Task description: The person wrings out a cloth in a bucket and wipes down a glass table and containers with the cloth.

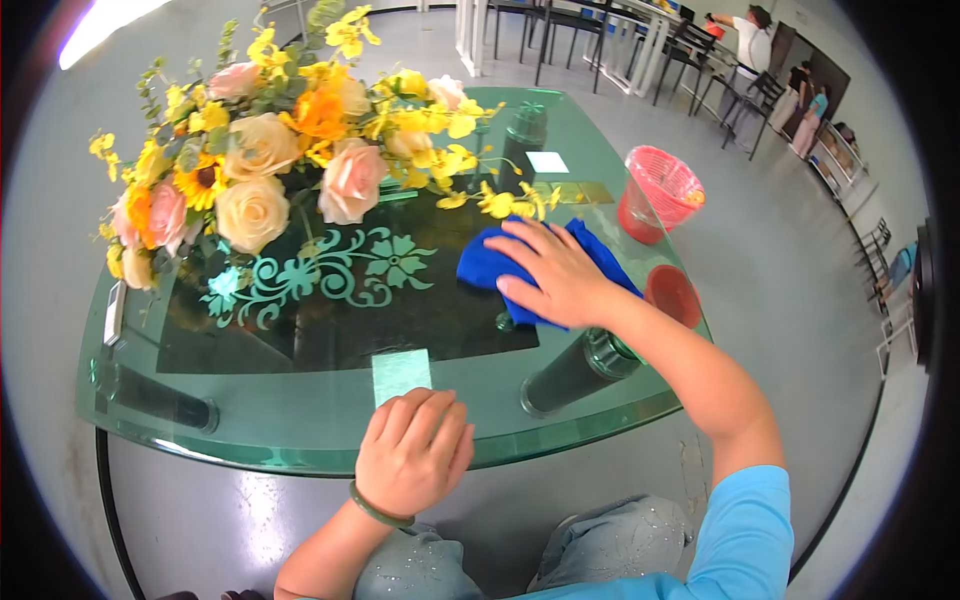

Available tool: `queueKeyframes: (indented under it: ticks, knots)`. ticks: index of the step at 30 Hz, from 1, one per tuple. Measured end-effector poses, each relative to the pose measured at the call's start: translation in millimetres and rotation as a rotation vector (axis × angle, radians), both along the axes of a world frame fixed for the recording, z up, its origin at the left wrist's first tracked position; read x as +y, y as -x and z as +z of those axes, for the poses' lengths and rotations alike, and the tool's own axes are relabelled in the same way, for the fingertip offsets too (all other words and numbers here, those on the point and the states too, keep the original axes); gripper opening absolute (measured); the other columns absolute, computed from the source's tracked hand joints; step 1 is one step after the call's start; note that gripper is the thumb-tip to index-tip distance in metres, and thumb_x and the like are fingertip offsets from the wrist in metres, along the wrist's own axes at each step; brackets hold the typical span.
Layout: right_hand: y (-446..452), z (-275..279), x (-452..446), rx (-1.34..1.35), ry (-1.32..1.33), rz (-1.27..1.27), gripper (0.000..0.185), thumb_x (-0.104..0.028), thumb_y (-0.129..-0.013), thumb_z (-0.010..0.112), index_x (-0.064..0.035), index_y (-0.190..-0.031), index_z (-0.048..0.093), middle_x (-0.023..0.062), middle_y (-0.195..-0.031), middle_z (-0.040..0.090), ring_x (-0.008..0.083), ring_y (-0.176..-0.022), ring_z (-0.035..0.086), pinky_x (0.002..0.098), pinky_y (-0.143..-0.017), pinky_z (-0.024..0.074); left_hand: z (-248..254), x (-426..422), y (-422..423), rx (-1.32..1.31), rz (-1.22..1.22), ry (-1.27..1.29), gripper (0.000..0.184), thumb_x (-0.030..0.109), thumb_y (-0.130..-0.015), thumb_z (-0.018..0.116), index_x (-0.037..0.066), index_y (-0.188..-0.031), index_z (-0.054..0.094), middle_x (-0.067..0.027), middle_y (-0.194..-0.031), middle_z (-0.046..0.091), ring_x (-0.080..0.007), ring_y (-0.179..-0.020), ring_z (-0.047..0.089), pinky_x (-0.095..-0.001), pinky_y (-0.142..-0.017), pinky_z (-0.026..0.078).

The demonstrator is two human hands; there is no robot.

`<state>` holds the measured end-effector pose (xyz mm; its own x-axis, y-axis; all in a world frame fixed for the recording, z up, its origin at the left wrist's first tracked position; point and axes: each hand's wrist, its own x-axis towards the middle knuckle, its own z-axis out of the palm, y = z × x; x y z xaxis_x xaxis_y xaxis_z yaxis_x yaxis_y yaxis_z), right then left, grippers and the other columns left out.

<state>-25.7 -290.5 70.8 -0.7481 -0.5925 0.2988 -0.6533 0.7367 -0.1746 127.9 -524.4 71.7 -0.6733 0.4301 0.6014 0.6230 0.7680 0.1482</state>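
Note:
My right hand (560,275) grips a bunched blue cloth (487,268) against the glass table top (300,405), its fingers somewhat spread over the folds. Cloth shows on both sides of the hand; the palm side is hidden. Near the table's front edge, my left hand (415,445) is curled with its back up and a green bangle (380,508) at the wrist. Nothing shows in its fingers. Just beyond it is a pale square (400,375). Left of the cloth runs a pale floral pattern (320,270) on a dark panel.
A large flower arrangement (255,145) covers the table's far left part. To the right stand a red basket (660,195) with a clear liner and a reddish round object (673,296). A small white card (546,162) lies at the back. People and black chairs (755,100) are farther off.

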Motion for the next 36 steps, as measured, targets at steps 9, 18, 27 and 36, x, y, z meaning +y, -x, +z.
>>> queueKeyframes:
  ticks: [9,18,27,36]
  knots:
    - [48.0,-2.6,-76.0,-0.032,-0.052,-0.397,0.058,-0.051,-0.092,0.038,-0.0147,-0.137,0.040,0.0147,-0.145,0.031,0.0374,-0.134,0.026,0.0523,-0.110,0.0163,0.2,-4.4,0.6,-0.015,-0.041,-0.031,0.019,0.013,-0.072,0.067,0.007,-0.089,0.061,-0.0046,-0.097,0.060,-0.0213,-0.091,0.057,-0.0339,-0.075,0.045]
    - [33.2,3.5,-95.4,-0.088,-0.028,0.070,0.056,-0.047,-0.089,0.047,-0.0145,-0.135,0.042,0.0143,-0.141,0.035,0.0352,-0.133,0.029,0.0530,-0.109,0.0182,-7.0,-6.5,1.7,0.075,-0.059,-0.034,0.018,0.017,-0.074,0.067,0.006,-0.087,0.062,-0.0053,-0.098,0.059,-0.0186,-0.092,0.056,-0.0293,-0.074,0.045]
    - [34.5,-8.3,-150.7,0.053,-0.031,-0.146,0.058,-0.049,-0.088,0.046,-0.0126,-0.133,0.044,0.0163,-0.141,0.035,0.0388,-0.132,0.028,0.0561,-0.108,0.0178,-5.8,-8.6,1.8,0.037,-0.082,-0.065,0.018,0.016,-0.075,0.067,0.004,-0.088,0.063,-0.0068,-0.098,0.060,-0.0198,-0.093,0.056,-0.0303,-0.074,0.045]
    - [-81.2,11.4,-84.3,-0.112,-0.013,0.215,0.056,-0.039,-0.086,0.054,-0.0172,-0.137,0.042,0.0156,-0.143,0.033,0.0382,-0.134,0.026,0.0527,-0.110,0.0151,-2.7,-12.4,-1.7,0.113,-0.265,-0.042,0.018,0.013,-0.068,0.071,0.010,-0.084,0.065,0.0017,-0.095,0.061,-0.0140,-0.085,0.058,-0.0278,-0.071,0.043]
